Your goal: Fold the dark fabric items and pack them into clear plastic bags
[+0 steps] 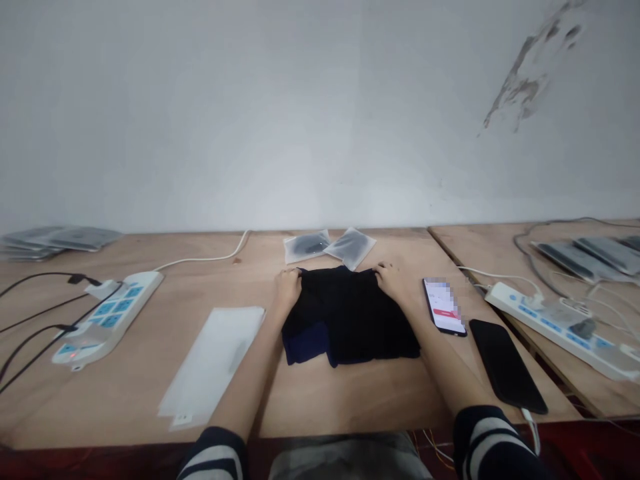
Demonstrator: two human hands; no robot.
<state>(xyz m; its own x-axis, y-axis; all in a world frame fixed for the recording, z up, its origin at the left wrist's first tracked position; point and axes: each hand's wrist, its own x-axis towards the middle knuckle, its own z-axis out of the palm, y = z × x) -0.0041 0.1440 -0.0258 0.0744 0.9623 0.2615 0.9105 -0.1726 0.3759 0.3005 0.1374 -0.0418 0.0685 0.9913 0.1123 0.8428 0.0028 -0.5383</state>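
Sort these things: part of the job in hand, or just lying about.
Job, apparently:
dark cloth, left hand and right hand at far corners
probably plastic bags, packets behind cloth

Lying about, apparently:
lit phone, dark phone
left power strip, right power strip

We are holding a black garment (373, 313) by its two far corners, and it is lying flat on the wooden tabletop (350, 407), short of the table's front edge. A dark navy patch (306, 343) is showing at its near left corner, and a small step is breaking its near edge beside that patch. Its outline is looking wider toward us, its far edge running nearly straight.
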